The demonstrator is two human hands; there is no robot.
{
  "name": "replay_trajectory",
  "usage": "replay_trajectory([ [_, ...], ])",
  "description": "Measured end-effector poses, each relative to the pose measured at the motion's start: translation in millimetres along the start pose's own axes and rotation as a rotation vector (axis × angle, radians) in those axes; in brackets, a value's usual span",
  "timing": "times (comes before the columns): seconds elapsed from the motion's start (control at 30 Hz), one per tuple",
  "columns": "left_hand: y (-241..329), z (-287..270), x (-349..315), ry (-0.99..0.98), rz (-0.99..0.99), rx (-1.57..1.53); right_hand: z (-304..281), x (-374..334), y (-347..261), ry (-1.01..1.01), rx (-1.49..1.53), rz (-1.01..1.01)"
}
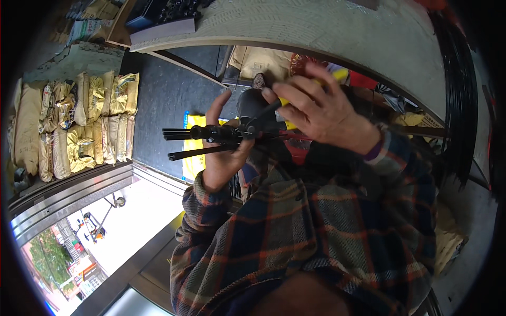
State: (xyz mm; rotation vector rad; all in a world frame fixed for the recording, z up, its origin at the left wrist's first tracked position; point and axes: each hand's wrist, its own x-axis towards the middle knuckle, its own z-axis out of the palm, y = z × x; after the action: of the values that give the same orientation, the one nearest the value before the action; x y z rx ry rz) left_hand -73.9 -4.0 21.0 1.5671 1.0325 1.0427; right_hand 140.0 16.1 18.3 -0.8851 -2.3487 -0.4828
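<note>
My left hand is closed around a bundle of thin black rods, with a thicker dark hub among them. The rod ends stick out to the left, and one slants apart below the others. In my right hand is a pair of pliers with yellow handles. The pliers' dark head lies against the bundle, just above my left palm. What the jaws grip, if anything, is too small to make out. My right fingers are slightly blurred.
A long grey worktop curves across the far side, bearing a box of black parts. Wrapped brown packages are stacked at the left. Long black strands hang at the right. A yellow printed sack lies on the dark floor.
</note>
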Motion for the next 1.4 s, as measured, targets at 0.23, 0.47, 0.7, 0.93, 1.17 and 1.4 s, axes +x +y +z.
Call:
replay_trajectory([
  [0.23, 1.7, -13.3, -0.7, -0.305, -0.082, -0.118, -43.8, -1.6, 24.0, -0.792, 1.114, 0.155],
  [0.47, -9.6, -3.6, -8.7, -0.319, 0.006, -0.165, -55.6, -11.1, 20.4, -0.981, 1.584, 0.564],
  [0.7, 0.8, -0.5, -0.5, -0.436, -0.101, -0.242, -65.9, -28.0, 21.1, -0.896, 1.380, 0.454],
  [0.93, -21.5, -3.1, -7.3, -0.247, 0.008, -0.217, -63.0, -14.9, 8.0, -0.501, 0.678, 0.170],
  [1.17, -26.4, 0.7, -13.1, -0.100, 0.076, -0.108, -59.2, 9.4, 14.1, -0.404, 0.267, 0.017],
  [1.4, -25.0, 6.7, -6.8, 0.065, 0.127, -0.263, -29.6, -10.3, -10.7, -0.358, 0.432, 0.168],
])
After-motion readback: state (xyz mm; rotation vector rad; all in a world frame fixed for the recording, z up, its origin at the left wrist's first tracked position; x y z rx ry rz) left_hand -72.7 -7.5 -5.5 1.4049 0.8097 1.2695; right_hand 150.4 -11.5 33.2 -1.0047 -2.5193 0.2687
